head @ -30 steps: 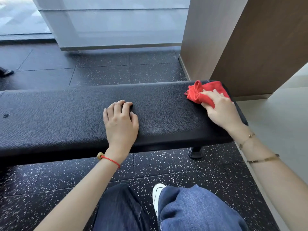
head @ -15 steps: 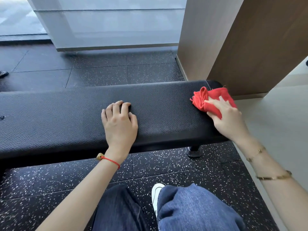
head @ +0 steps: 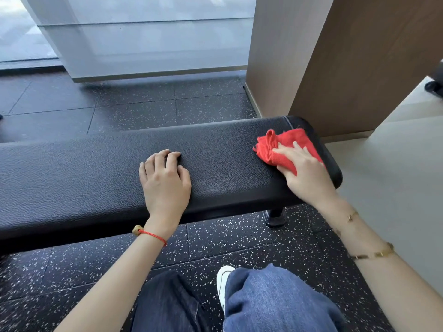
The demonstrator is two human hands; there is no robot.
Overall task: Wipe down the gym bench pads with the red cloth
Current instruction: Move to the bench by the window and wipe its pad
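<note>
Black pebble-grained bench pad (head: pixel 96 168) cut off at left edge, left hand (head: pixel 165 185) resting on it palm down with fingers curled, holding nothing, crumpled red cloth (head: pixel 275 144) near pad's rounded right end, right hand (head: pixel 304 171) pressing it flat, cloth partly hidden beneath fingers.

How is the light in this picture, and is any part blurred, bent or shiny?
Head view: daylight comes through the frosted glass wall; the black leather bench pad shows a soft sheen along its rounded front edge; the red cloth under the right hand is sharp, as is the left hand; the wide lens bends the pad and the brown wood panel.
</note>
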